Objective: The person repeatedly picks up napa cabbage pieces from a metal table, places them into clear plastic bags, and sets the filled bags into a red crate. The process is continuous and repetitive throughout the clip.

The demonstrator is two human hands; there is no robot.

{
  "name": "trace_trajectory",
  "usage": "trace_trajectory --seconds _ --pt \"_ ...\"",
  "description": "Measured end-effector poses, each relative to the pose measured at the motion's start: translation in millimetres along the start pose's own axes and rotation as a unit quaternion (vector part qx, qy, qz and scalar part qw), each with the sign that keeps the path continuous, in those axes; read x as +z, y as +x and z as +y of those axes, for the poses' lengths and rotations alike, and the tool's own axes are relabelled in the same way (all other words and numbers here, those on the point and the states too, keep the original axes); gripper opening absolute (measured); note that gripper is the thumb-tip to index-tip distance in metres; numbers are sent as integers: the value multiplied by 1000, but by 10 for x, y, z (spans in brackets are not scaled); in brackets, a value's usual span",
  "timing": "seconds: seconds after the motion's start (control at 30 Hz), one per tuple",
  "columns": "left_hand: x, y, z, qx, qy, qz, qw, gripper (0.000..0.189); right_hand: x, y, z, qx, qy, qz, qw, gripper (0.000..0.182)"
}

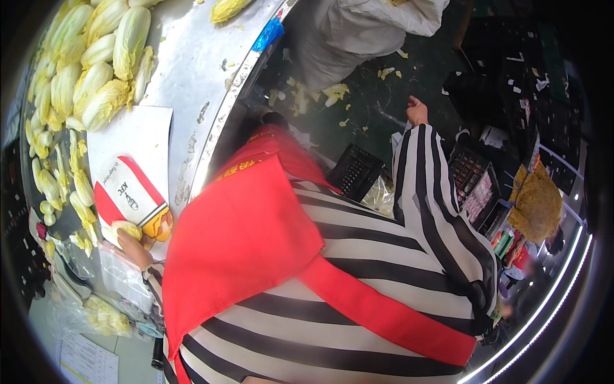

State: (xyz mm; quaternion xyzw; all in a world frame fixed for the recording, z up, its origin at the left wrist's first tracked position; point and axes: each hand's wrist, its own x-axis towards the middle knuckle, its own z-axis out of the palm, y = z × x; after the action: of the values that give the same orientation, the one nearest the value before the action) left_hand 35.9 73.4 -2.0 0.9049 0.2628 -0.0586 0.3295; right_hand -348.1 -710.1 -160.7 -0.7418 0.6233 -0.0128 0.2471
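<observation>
My left hand (134, 248) is at the near left part of the metal table, its fingers closed around a small pale yellow piece of napa cabbage (123, 231). The piece partly covers a flat red-and-white bucket-shaped card (130, 189) that bears writing. Beneath the card is a white board (151, 129). Many trimmed napa cabbages (96, 91) are heaped just beyond the board. Out to the right, my right hand (418, 111) hangs over the floor, apart from any object. One finger sticks out and nothing shows in the hand.
The table's raised metal rim (218, 120) curves past my red apron (240, 230). A large white woven sack (355, 43) stands on the dark floor among fallen leaves (336, 93). A black crate (357, 172) sits by my body. Plastic bags (88, 307) lie at lower left.
</observation>
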Motion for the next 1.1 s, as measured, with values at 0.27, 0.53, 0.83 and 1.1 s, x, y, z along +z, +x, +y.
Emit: trace_trajectory --seconds 0.27,0.53,0.83,1.1 --pt "-41 159 -218 20 0 -26 999 59 -240 -240 -379 24 140 -40 989 35" --pt "119 -7 95 -94 -156 0 983 61 -50 -683 -2380 -166 296 -116 933 18" --pt "279 278 -499 -14 -105 79 991 54 57 -1195 -4962 -436 -60 -130 889 42" --pt "332 -195 147 8 -134 200 971 54 649 -1037 -5171 -492 -87 -109 859 51"
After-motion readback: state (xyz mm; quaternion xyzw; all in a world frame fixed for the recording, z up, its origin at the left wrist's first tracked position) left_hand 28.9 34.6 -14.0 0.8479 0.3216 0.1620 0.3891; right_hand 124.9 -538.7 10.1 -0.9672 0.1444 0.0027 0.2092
